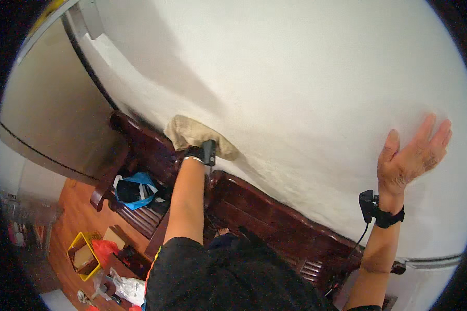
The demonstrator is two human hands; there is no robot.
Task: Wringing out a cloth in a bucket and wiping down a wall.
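A beige cloth (198, 134) lies against the white wall (303, 74), just above the wooden bench back. My left forearm (186, 202) reaches up to it, and the cloth hides the fingers of my left hand, which presses it to the wall. Farther right, my right hand (414, 159) holds nothing; its fingers are spread and its palm faces the wall, seemingly resting on it. Each wrist carries a black strap with a small black device, the left one (209, 152) close to the cloth and the right one (367, 206) with a cable.
Below the wall runs a dark red wooden bench (264, 212) with carved backs. On its slatted seat sits a blue bag (138, 190). A yellow crate (85, 272), a red plastic bag (104, 250) and a white plastic bag (128, 287) crowd the lower left. Wooden flooring (76, 206) shows there.
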